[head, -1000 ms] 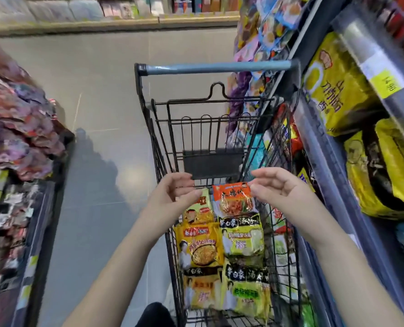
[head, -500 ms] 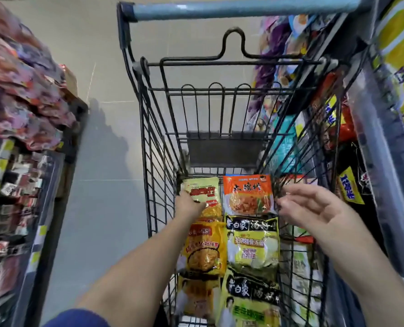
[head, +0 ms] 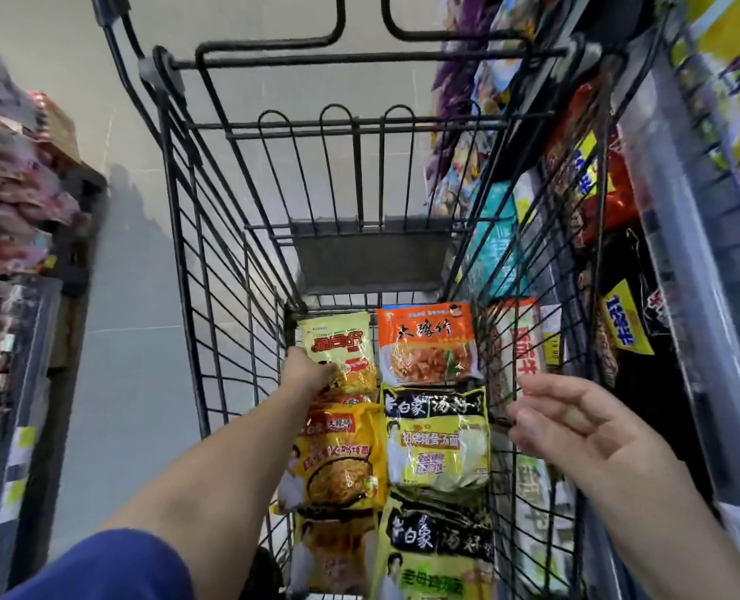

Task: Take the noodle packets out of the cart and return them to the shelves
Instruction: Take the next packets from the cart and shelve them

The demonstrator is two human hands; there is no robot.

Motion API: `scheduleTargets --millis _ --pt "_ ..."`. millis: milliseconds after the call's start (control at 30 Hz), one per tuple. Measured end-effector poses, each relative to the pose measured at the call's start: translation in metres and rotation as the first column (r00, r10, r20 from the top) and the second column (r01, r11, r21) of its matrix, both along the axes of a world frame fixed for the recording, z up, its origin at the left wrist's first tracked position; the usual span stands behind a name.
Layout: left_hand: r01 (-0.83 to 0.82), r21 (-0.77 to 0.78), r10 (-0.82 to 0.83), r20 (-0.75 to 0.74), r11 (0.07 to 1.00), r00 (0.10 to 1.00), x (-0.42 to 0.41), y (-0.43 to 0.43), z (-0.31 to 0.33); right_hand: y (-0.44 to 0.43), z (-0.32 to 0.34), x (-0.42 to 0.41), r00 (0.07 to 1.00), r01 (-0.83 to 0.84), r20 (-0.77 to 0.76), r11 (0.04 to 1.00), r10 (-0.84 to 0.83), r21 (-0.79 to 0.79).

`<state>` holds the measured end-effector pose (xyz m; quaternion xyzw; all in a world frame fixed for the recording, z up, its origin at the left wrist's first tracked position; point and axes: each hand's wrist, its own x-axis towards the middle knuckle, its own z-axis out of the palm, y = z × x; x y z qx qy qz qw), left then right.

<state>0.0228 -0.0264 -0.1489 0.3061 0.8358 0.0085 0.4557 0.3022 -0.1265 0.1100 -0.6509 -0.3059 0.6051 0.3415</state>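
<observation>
Grey tiled floor runs between stocked shelves either side.

Shop aisle: cart, stocked shelves.

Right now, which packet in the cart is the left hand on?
The pale yellow packet at the far left corner; the left hand covers its near edge. The orange packet beside it lies untouched.

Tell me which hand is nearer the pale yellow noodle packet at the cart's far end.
Left. The left hand touches the near edge of the pale yellow noodle packet; the right hand hovers open farther right, not touching it.
</observation>
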Motion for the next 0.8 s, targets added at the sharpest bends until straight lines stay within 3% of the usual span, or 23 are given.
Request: scheduleTargets --millis 300,433,800 --pt "0.059 0.029 -0.057 -0.06 0.998 0.997 0.004 -0.003 -0.014 0.008 0.0 -0.008 1.0 0.012 -0.013 1.0 -0.012 -0.013" --pt "0.05 -0.039 -0.05 -0.006 0.998 0.999 0.003 0.004 -0.016 0.015 -0.001 -0.011 1.0 -0.01 -0.004 1.0 0.01 0.003" --pt "-0.075 0.005 0.074 0.098 0.997 0.992 -0.001 -0.001 -0.023 0.018 -0.008 -0.015 1.0 -0.002 0.006 1.0 0.002 0.021"
